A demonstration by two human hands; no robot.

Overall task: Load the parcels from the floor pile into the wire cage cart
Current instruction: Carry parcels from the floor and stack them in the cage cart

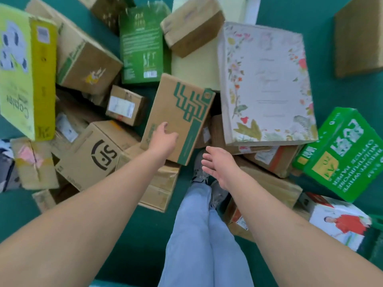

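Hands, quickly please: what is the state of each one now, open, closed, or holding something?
Left hand: open, fingers over the brown box with green pattern; contact cannot be told.
Right hand: open, holding nothing.

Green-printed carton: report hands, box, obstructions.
Left hand open, over green-printed carton. Right hand open, beside its near right corner, holding nothing. Carton tilted atop pile. Floral box close on right.

Brown carton with green zigzag print; white floral box; seemingly teal floor.
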